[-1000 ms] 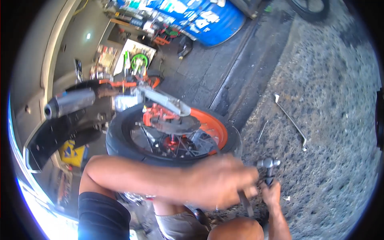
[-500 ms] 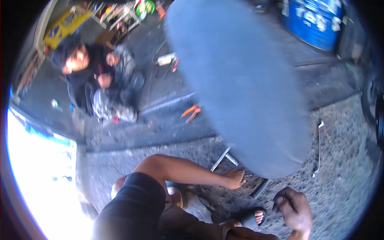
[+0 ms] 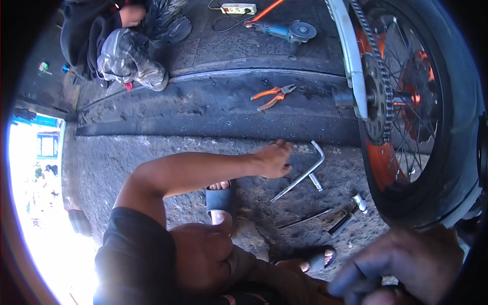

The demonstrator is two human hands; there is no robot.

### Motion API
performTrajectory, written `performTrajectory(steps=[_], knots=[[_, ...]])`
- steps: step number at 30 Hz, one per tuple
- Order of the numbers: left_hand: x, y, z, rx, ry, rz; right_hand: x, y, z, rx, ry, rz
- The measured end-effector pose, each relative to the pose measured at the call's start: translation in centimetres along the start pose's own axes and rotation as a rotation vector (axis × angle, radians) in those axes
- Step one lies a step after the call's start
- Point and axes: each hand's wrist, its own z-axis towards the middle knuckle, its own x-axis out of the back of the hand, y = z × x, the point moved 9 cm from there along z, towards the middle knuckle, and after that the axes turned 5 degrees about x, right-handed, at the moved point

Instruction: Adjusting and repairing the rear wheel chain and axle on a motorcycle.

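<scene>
While left hand (image 3: 272, 158) reaches, wrench (image 3: 303, 175) beside

I'm over rough grey concrete ground (image 3: 152, 152): bent silver L-shaped wrench (image 3: 301, 175) lying on it, orange-handled pliers (image 3: 272, 95) further up from the wrench, blue angle grinder (image 3: 284, 30) beyond.

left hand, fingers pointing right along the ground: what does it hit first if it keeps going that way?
Probably the bent metal wrench lying on the concrete just right of the left hand. Beyond it stands the motorcycle wheel. Depth is unclear: the hand may be slightly above the ground and pass over the wrench.
</scene>
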Motion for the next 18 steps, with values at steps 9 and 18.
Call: performTrajectory(steps=[9, 18], knots=[[2.7, -6.0, 2.1, 0.059, 0.203, -0.672, 3.3, 12.0, -0.1, -0.598, 0.209, -0.525], [4.1, 8.2, 8.4, -0.132, 0.133, -1.476, 9.0, 12.6, 6.1, -0.336, 0.614, -0.952]])
